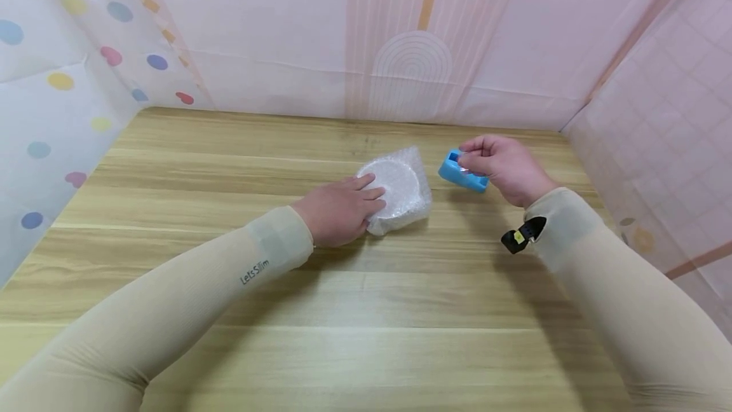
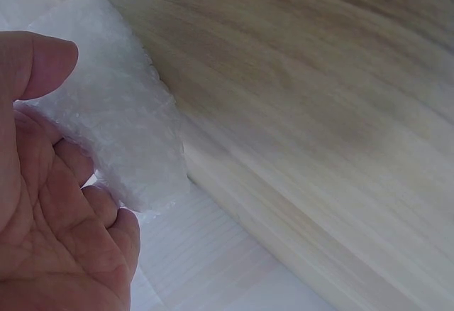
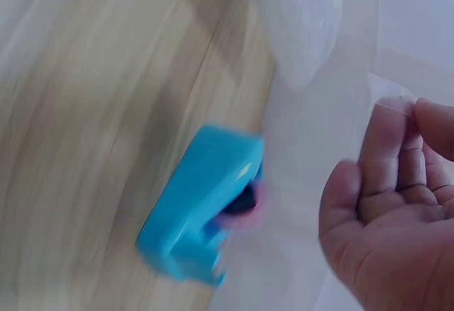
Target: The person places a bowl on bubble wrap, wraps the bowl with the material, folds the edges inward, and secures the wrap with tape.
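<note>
A round, flat white thing wrapped in bubble wrap (image 1: pixel 400 186) is near the middle of the table. My left hand (image 1: pixel 343 208) holds its left side, with several fingers spread over the top. In the left wrist view the thumb (image 2: pixel 53 66) lies on the other face of the bubble wrap (image 2: pixel 124 112). My right hand (image 1: pixel 506 167) pinches a small piece of clear tape (image 3: pixel 389 89) between thumb and fingers. Just beside and below that hand stands a blue tape dispenser (image 1: pixel 454 175), partly hidden by it in the head view. The right wrist view shows the dispenser (image 3: pixel 195 197) apart from the fingers.
The wood-grain table (image 1: pixel 343 336) runs back to a pale pink patterned sheet (image 1: pixel 274 37). A dotted sheet (image 1: pixel 63 126) hangs at the left and a grid-patterned one (image 1: pixel 663 126) at the right. A black strap (image 1: pixel 523 235) sits on my right wrist.
</note>
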The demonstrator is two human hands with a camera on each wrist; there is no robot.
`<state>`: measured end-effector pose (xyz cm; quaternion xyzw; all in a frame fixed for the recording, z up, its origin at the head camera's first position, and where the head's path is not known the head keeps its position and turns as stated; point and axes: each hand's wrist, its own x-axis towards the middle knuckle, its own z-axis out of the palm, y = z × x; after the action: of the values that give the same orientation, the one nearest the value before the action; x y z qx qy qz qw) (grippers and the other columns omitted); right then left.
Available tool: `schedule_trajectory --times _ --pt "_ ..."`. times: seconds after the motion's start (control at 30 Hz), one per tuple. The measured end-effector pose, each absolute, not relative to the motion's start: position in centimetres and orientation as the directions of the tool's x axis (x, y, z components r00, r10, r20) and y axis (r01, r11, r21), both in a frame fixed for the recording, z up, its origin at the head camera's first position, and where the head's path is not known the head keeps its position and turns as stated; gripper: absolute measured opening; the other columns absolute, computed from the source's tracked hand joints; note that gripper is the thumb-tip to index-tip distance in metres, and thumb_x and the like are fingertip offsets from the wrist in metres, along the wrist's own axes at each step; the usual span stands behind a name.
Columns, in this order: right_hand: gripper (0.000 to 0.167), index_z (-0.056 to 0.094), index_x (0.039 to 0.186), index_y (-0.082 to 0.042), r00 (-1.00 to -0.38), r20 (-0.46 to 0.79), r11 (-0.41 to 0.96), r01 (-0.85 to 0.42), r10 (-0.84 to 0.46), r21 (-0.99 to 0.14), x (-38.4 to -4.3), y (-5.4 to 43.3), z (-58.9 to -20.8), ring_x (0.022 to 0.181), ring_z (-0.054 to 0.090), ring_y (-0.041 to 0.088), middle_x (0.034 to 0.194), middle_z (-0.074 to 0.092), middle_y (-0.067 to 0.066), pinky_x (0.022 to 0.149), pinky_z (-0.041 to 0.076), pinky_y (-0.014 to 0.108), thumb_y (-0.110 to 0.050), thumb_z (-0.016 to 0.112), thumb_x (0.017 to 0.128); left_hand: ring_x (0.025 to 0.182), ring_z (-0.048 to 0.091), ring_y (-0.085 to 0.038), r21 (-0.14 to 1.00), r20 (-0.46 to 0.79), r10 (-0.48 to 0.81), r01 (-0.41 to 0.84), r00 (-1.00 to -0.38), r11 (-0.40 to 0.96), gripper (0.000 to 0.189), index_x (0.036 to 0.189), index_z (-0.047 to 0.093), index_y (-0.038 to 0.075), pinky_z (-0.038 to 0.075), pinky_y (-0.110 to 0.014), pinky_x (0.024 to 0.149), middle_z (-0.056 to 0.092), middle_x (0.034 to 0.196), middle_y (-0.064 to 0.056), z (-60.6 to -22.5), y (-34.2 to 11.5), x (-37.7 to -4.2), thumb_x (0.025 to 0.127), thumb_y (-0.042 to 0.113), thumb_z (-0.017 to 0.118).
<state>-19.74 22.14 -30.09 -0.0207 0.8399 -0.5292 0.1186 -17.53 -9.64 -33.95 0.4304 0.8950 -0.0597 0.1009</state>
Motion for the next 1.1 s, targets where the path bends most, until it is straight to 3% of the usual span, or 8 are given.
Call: schedule_trajectory --times 0.17,0.37,0.73,0.9,1.1 --pt "0.044 0.056 0.140 0.002 -0.959 -0.167 0.457 0.045 -0.230 -0.888 -19.0 19.4 -29.7 0.093 0.070 0.007 0.101 0.074 -0.004 0.088 0.057 0.021 -0.006 0.069 0.099 0.164 0.019 -0.035 -0.022 -0.235 0.757 0.781 -0.610 0.624 0.051 0.158 0.047 0.012 0.019 -0.050 0.135 0.036 0.171 -0.007 -33.9 -9.6 -17.5 0.108 0.024 0.045" --pt "0.047 0.058 0.142 -0.001 -0.947 -0.152 0.530 -0.024 -0.285 -0.848 -19.1 16.2 -30.2 0.103 0.069 0.015 0.116 0.072 0.015 0.086 0.057 0.018 -0.003 0.071 0.097 0.164 0.017 -0.034 -0.013 -0.254 0.740 0.767 -0.623 0.641 0.053 0.160 0.045 0.014 0.018 -0.048 0.135 0.034 0.173 -0.005 -33.8 -9.5 -17.5 0.109 0.026 0.045" --pt "0.031 0.065 0.132 -0.007 -0.944 -0.202 0.712 -0.046 -0.260 -0.701 -19.6 11.9 -30.6 0.095 0.067 0.022 0.102 0.071 0.007 0.078 0.056 0.029 -0.014 0.068 0.101 0.164 0.016 -0.034 -0.020 -0.248 0.749 0.776 -0.614 0.630 0.055 0.161 0.044 0.013 0.017 -0.046 0.136 0.033 0.173 -0.006 -33.8 -9.2 -17.5 0.108 0.027 0.045" --pt "0.030 0.065 0.131 -0.007 -0.951 -0.243 0.740 0.022 -0.192 -0.673 -19.5 10.9 -30.5 0.094 0.063 0.022 0.104 0.068 0.008 0.076 0.056 0.028 -0.016 0.067 0.103 0.164 0.017 -0.034 -0.016 -0.247 0.755 0.781 -0.608 0.624 0.055 0.162 0.043 0.013 0.017 -0.046 0.136 0.033 0.173 -0.006 -33.8 -8.9 -17.5 0.109 0.027 0.044" --pt "0.033 0.063 0.134 -0.007 -0.943 -0.296 0.740 0.090 -0.152 -0.666 -19.5 10.7 -30.1 0.100 0.063 0.023 0.112 0.068 0.009 0.083 0.057 0.031 -0.018 0.067 0.103 0.165 0.015 -0.034 -0.023 -0.265 0.747 0.778 -0.610 0.628 0.056 0.163 0.041 0.014 0.016 -0.045 0.136 0.032 0.173 -0.005 -33.6 -8.6 -17.6 0.109 0.028 0.043"
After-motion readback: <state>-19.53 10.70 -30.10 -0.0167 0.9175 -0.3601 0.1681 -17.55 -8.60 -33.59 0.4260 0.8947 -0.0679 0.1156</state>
